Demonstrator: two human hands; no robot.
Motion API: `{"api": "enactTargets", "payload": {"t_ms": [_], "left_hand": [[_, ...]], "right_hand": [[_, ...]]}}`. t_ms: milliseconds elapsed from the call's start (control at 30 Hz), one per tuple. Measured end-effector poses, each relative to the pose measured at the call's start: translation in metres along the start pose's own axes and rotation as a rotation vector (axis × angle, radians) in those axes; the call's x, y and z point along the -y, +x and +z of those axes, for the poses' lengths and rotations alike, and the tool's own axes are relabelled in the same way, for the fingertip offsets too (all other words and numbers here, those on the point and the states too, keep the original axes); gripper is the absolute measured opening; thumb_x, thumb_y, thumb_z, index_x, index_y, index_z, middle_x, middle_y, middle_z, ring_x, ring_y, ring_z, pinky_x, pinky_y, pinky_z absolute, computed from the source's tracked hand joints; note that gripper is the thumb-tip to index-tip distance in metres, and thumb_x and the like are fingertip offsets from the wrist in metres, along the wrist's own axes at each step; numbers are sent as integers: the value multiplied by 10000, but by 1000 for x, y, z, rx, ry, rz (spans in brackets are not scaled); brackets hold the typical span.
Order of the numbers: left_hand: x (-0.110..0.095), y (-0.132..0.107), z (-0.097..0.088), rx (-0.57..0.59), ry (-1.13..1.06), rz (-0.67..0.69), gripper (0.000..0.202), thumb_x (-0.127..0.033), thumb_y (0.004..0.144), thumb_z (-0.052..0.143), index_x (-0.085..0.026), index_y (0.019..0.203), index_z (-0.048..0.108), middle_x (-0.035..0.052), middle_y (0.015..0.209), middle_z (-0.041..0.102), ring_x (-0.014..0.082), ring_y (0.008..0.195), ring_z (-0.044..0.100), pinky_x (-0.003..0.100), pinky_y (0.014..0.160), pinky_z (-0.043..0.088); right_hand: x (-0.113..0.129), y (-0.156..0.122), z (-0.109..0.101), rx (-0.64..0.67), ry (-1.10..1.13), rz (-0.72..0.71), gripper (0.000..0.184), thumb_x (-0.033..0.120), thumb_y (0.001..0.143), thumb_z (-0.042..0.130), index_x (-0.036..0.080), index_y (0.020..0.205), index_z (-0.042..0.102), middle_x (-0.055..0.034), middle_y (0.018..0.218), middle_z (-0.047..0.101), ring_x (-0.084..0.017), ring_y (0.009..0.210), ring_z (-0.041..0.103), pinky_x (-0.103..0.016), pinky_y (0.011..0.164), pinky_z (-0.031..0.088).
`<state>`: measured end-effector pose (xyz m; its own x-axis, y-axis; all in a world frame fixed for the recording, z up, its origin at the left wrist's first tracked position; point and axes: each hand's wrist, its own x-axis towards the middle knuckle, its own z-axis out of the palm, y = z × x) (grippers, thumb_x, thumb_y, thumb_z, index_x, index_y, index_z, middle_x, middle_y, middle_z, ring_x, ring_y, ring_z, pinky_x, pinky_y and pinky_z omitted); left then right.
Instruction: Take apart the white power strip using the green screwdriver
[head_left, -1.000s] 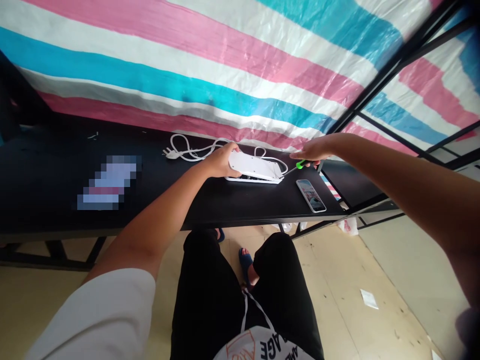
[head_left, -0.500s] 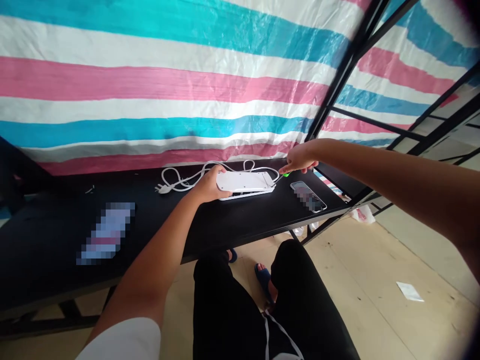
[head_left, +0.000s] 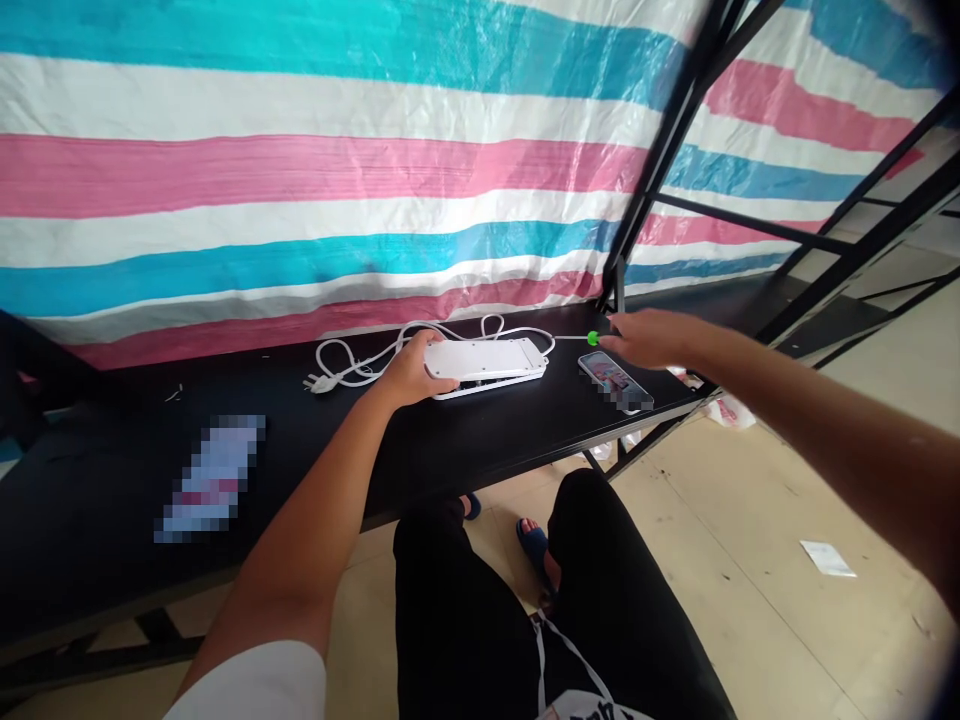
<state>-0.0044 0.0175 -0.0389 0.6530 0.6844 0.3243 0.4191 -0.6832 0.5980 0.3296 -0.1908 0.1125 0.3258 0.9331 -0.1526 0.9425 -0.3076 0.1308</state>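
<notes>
A white power strip [head_left: 487, 358] lies bottom up on the black table. A dark gap runs along its front edge, between its back cover and the lower shell. My left hand [head_left: 412, 372] grips its left end, thumb at the front and fingers over the back. To the right of the strip, my right hand [head_left: 641, 338] is closed round the green handle of a screwdriver [head_left: 593, 339]. The thin shaft points left toward the strip's cord end, and most of the handle is hidden in the hand. The strip's white cord with its plug [head_left: 324, 383] loops behind and to the left.
A phone [head_left: 616, 382] lies just in front of my right hand. Another flat, blurred-out object [head_left: 214, 478] is on the table's left part. A striped plastic sheet [head_left: 315, 180] hangs behind the table [head_left: 450, 450]. Black metal frame bars [head_left: 667, 150] rise at the right.
My right hand has moved right with the screwdriver, whose shaft has swung from angled down at the strip to nearly level, away from it. My left hand keeps its grip.
</notes>
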Motion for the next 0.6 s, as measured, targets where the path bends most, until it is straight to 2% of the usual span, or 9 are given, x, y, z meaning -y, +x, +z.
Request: {"api": "enactTargets", "payload": {"t_ms": [67, 133, 200, 233, 300, 367, 433, 500, 600], "left_hand": [[0, 0, 1, 1, -3, -22, 828, -529, 677, 865, -241, 1364, 502, 99, 1375, 627, 325, 1197, 639, 451, 1038, 519], [-1, -1, 2, -15, -6, -21, 840, -507, 665, 872, -230, 1369, 509, 107, 1384, 632, 332, 1232, 634, 456, 1067, 511], [-2, -3, 4, -27, -28, 4, 824, -478, 659, 871, -225, 1359, 517, 109, 1382, 635, 325, 1229, 640, 446, 1059, 519], [-2, -4, 6, -32, -43, 25, 812, -470, 661, 872, -220, 1350, 522, 113, 1375, 638, 325, 1230, 642, 445, 1061, 518], [-1, -5, 8, -38, -70, 66, 804, -461, 657, 878, -207, 1334, 528, 132, 1374, 633, 337, 1239, 641, 455, 1063, 516], [3, -5, 11, -28, -88, 47, 817, -436, 656, 889, -220, 1350, 518, 136, 1386, 630, 348, 1251, 641, 468, 1066, 519], [5, -6, 12, -18, -97, 46, 829, -405, 654, 901, -219, 1361, 511, 151, 1412, 615, 361, 1283, 632, 482, 1091, 514], [6, -9, 14, -29, -100, 61, 833, -385, 666, 898, -225, 1377, 497, 161, 1447, 589, 368, 1323, 614, 495, 1125, 500], [4, -13, 13, -34, -116, 84, 831, -378, 691, 888, -228, 1399, 481, 166, 1457, 576, 371, 1352, 603, 496, 1147, 493]], "right_hand": [[2, -13, 36, 46, 11, 74, 495, 455, 1108, 340, 91, 1234, 651, -315, 1245, 754, -443, 1160, 749, -492, 923, 548], [10, -23, 75, 46, 50, 141, 498, 422, 1108, 265, 103, 1303, 595, -300, 1222, 765, -434, 1192, 754, -485, 952, 555], [21, -28, 111, 48, 69, 155, 532, 355, 1094, 199, 49, 1377, 529, -347, 1220, 749, -453, 1220, 750, -514, 991, 554], [26, -29, 127, 56, 88, 169, 574, 359, 1087, 156, 26, 1399, 503, -369, 1191, 745, -473, 1182, 764, -544, 988, 561], [33, -28, 152, 30, 190, 215, 636, 485, 1063, 188, 58, 1437, 476, -374, 1192, 739, -514, 1178, 756, -600, 1008, 568], [38, -23, 166, 41, 221, 234, 703, 644, 1012, 208, 152, 1432, 483, -377, 1213, 724, -555, 1237, 718, -654, 1019, 567], [40, -16, 170, 63, 215, 269, 744, 766, 953, 124, 276, 1369, 498, -368, 1219, 706, -570, 1259, 693, -688, 1027, 545], [40, -9, 169, 75, 211, 301, 783, 845, 889, 55, 357, 1324, 486, -351, 1183, 692, -579, 1251, 679, -695, 1027, 518], [34, 1, 171, 96, 227, 318, 808, 907, 818, 24, 427, 1303, 456, -315, 1019, 670, -592, 1151, 688, -703, 987, 493]]}}
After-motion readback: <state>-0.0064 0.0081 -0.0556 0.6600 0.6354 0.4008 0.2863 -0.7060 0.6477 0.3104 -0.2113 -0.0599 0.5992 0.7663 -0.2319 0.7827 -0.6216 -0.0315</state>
